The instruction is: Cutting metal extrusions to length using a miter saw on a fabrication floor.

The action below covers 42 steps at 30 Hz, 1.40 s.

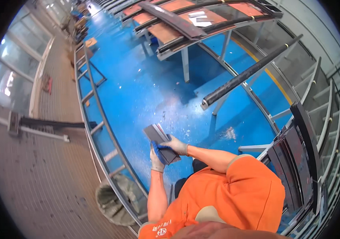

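Both my hands wear pale work gloves with blue on the palms and fingers. Between them is a stack of dark grey flat strips [156,133], held tilted in front of my body above the blue floor. My left hand [156,157] grips the stack from its left side, near the lower end. Across the middle, my right hand [174,145] is closed on it from the right. A few lighter edges show along the top end of the stack. What the strips are made of, I cannot tell.
A workbench [185,65] with orange panels and long dark bars stands ahead. A black padded rail [253,69] juts out at the right. Dark panels [293,171] lean in a rack beside me. To the left run a metal ladder-like frame [102,111] and a grey-green sack [116,201].
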Motion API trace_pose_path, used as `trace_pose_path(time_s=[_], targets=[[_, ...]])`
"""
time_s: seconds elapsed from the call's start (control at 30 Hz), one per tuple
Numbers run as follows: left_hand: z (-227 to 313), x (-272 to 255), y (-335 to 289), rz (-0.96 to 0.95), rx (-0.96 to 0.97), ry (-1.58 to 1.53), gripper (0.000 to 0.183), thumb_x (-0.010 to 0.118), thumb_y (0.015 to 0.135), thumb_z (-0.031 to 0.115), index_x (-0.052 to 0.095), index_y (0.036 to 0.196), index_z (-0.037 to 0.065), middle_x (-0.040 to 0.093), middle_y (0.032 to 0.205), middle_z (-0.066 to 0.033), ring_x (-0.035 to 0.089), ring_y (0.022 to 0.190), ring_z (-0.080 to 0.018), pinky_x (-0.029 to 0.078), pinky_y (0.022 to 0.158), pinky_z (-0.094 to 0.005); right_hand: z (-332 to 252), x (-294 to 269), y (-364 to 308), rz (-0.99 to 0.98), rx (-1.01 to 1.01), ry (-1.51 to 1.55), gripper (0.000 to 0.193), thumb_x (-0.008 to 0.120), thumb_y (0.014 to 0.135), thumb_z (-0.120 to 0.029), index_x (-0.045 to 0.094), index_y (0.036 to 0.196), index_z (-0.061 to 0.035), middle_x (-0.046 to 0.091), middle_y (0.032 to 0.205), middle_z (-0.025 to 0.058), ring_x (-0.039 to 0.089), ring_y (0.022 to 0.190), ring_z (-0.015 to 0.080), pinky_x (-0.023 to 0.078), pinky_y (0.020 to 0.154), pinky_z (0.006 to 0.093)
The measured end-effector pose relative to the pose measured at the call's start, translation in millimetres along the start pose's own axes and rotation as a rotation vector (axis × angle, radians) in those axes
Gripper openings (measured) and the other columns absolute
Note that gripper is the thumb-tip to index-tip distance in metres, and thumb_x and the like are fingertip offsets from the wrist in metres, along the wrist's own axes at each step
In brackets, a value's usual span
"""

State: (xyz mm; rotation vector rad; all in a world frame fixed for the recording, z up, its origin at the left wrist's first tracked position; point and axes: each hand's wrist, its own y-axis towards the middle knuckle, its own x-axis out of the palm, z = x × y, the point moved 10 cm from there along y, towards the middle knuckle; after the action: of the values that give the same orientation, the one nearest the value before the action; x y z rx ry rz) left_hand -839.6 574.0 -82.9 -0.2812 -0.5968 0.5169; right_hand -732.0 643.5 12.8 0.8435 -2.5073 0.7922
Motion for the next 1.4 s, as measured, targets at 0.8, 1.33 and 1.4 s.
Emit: trace_pose_path(time_s=[0.8,1.33,1.4], targets=[[157,-109,464,0.488,-0.477,0.573,0.024,0.06,0.085,0.031,0.056,0.103,0.016,0.051,0.076,-0.0051,0.048,0.055,-0.0199,0.036,0.045,-0.0338,-308,-523,125,0.904,-0.053,0.485,0.033,0.065,0.085,-0.015,0.056,0.111,0.0025,0.067,0.095,0.021,0.068,0.079,0.0352,0.058,0.066,0.0458],[62,96,453,0.599,-0.828,0.825,0.015,0.058,0.088,0.026,0.059,0.099,0.015,0.054,0.072,-0.004,0.049,0.051,-0.0179,0.037,0.044,-0.0323,-768,-787,374,0.841,-0.307,-0.926,0.082,0.078,0.07,-0.02,0.041,0.141,-0.0009,0.059,0.128,0.0198,0.059,0.112,0.029,0.047,0.095,0.0367],[61,131,447,0.622,-0.84,0.824,0.015,0.058,0.088,0.025,0.059,0.099,0.015,0.055,0.072,-0.0042,0.05,0.051,-0.0179,0.037,0.044,-0.032,-800,-822,446,0.716,-0.26,-1.147,0.074,0.077,0.068,-0.017,0.046,0.134,-0.003,0.063,0.117,0.0172,0.062,0.098,0.0251,0.05,0.088,0.0359]])
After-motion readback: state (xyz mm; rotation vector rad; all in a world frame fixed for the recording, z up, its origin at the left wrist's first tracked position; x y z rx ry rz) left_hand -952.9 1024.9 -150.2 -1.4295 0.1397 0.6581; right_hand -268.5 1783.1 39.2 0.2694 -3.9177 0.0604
